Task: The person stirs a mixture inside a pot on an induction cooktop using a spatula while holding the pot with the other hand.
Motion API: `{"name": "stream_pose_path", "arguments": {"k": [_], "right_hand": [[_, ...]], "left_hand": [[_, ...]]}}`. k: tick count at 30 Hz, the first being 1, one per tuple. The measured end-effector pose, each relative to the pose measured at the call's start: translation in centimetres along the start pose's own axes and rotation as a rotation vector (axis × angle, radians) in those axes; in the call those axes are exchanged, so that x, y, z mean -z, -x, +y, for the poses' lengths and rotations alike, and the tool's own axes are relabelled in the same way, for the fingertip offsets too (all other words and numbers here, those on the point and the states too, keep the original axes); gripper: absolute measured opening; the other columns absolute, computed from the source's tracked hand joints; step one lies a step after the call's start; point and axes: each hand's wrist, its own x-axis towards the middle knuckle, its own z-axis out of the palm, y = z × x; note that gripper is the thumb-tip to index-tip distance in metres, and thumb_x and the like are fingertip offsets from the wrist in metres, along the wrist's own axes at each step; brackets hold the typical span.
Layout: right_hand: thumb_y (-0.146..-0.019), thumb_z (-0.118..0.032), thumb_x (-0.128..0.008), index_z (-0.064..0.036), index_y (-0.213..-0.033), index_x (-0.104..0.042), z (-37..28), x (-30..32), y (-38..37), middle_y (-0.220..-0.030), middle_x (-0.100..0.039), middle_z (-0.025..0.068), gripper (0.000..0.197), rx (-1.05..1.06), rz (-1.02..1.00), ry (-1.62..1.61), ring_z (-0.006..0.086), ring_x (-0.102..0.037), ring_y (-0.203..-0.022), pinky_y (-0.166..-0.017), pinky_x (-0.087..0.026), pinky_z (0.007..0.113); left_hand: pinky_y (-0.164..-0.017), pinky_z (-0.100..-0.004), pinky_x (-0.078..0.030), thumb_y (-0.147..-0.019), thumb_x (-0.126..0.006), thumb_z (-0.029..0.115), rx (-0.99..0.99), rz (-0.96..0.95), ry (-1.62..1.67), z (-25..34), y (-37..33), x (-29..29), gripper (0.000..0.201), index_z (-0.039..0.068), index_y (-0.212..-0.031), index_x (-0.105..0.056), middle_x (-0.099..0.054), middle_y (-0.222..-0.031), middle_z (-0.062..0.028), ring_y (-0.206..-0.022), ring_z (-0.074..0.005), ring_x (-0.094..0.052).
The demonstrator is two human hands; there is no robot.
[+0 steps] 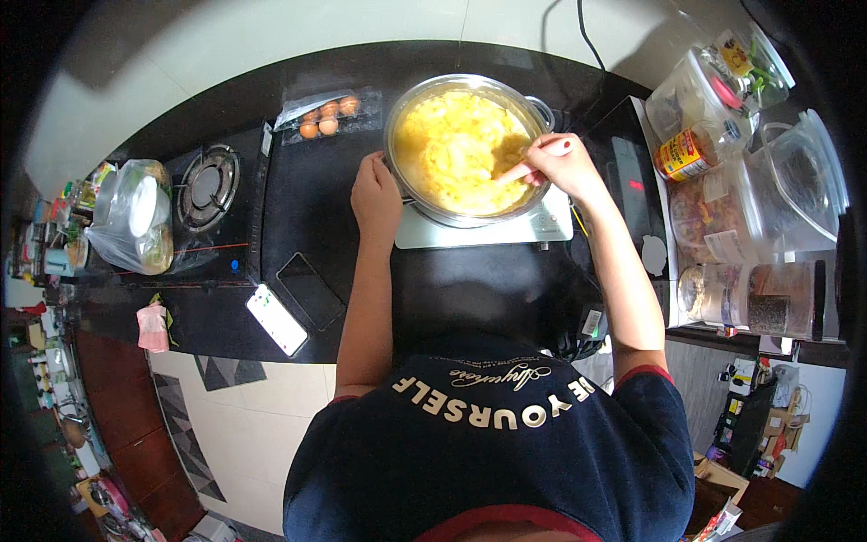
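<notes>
A wide metal pot (395, 117) full of yellow, lumpy food (461, 135) stands on a white portable cooktop (479, 237). My left hand (375, 191) is closed at the pot's left side, where the handle is; the hand hides its grip. Over the pot's right rim, my right hand (562, 164) grips a pale-handled stirring utensil (517, 172). The utensil slants down into the food, which hides its lower end, so I cannot tell its exact kind. Another side handle (542, 110) shows at the pot's upper right.
Left of the pot lie several brown eggs (328, 117) in a clear pack. A gas burner (208, 187), a bagged bundle (143, 212), a white phone (277, 320) and a dark flat tray (310, 291) are further left. Plastic containers (709, 212) and a bottle (691, 152) crowd the right.
</notes>
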Motion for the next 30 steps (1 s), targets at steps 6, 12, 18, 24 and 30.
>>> {"name": "stream_pose_path", "arguments": {"k": [6,12,18,24,30], "right_hand": [[-0.082,-0.013,-0.059,0.0015,-0.074,-0.067,-1.2,-3.0,0.3,-0.065,-0.066,0.0107,0.018,-0.181,-0.047,-0.315,0.012,-0.06,-0.049,-0.048,-0.049,0.021],[-0.085,-0.015,-0.057,0.0025,-0.075,-0.067,-1.8,-4.2,-0.4,-0.066,-0.067,0.011,0.022,-0.244,0.116,-0.541,0.0124,-0.062,-0.051,-0.048,-0.05,0.021],[-0.084,-0.009,-0.056,0.0019,-0.075,-0.062,-2.0,-1.8,-1.2,-0.068,-0.066,0.0113,0.015,-0.079,0.291,-0.611,0.0131,-0.061,-0.052,-0.049,-0.051,0.022],[-0.085,-0.014,-0.055,0.0019,-0.072,-0.059,-2.4,-0.9,-1.2,-0.073,-0.068,0.0089,0.021,0.214,0.338,-0.14,0.0122,-0.064,-0.063,-0.057,-0.047,0.021],[-0.076,-0.025,-0.065,-0.0027,-0.079,-0.068,-1.9,-2.0,0.6,-0.069,-0.066,0.0118,0.022,0.265,0.044,0.312,0.0218,-0.067,-0.067,-0.064,-0.05,0.031]], "left_hand": [[-0.081,-0.0422,-0.046,-0.096,-0.036,0.022,-0.047,0.035,0.009,-0.7,-0.1,-0.3,0.033,0.001,-0.106,-0.059,-0.064,-0.098,-0.0206,-0.093,-0.0363,-0.061],[-0.08,-0.0421,-0.046,-0.096,-0.036,0.022,-0.025,0.025,-0.002,-0.5,0.0,-0.2,0.033,0.0,-0.105,-0.059,-0.064,-0.097,-0.0203,-0.092,-0.0364,-0.061],[-0.08,-0.0424,-0.046,-0.096,-0.036,0.022,-0.034,0.015,0.005,-0.4,0.0,-0.1,0.033,0.0,-0.105,-0.059,-0.064,-0.097,-0.0208,-0.092,-0.0369,-0.061],[-0.08,-0.0426,-0.046,-0.096,-0.036,0.021,-0.048,0.016,0.018,-0.3,-0.1,-0.1,0.033,-0.001,-0.105,-0.059,-0.064,-0.097,-0.0213,-0.093,-0.037,-0.061],[-0.08,-0.0409,-0.046,-0.096,-0.036,0.023,-0.026,0.024,0.017,-0.3,-0.1,-0.2,0.033,0.001,-0.106,-0.059,-0.064,-0.097,-0.0203,-0.092,-0.0355,-0.061]]}}
